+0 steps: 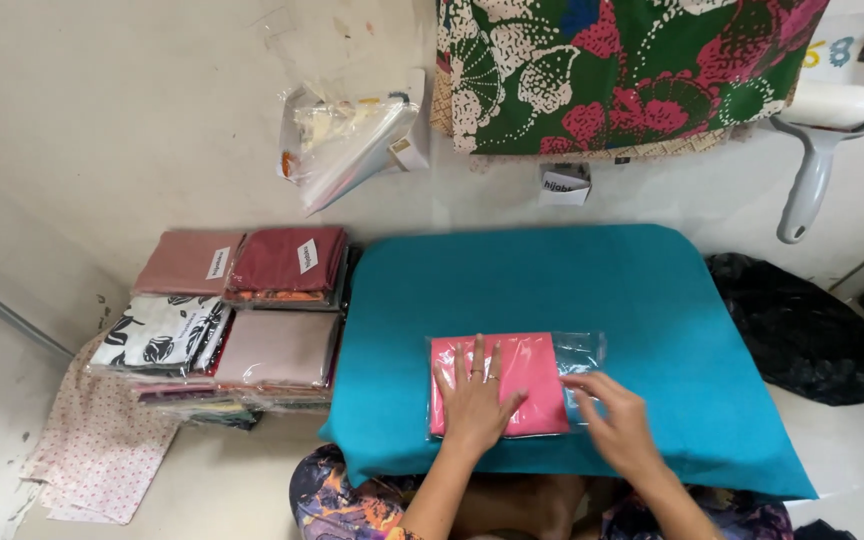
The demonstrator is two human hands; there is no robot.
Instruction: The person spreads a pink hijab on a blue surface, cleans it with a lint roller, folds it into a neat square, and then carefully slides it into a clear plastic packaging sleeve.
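Under the flat left hand (474, 400), pink folded cloth (512, 385) lies bagged; right hand (617, 425), fingers loosely open, touches the unsealed plastic flap (580, 355).

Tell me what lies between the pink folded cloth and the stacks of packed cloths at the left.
Only the bare teal cloth lies between the pink folded cloth and the stacks, as the head view shows; nothing else rests on that stretch.

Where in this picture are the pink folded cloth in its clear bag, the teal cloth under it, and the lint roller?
pink folded cloth (532, 375), head view, on its bare upper right part.
teal cloth (552, 280), head view, on its open middle.
lint roller (809, 180), head view, on its grey handle.
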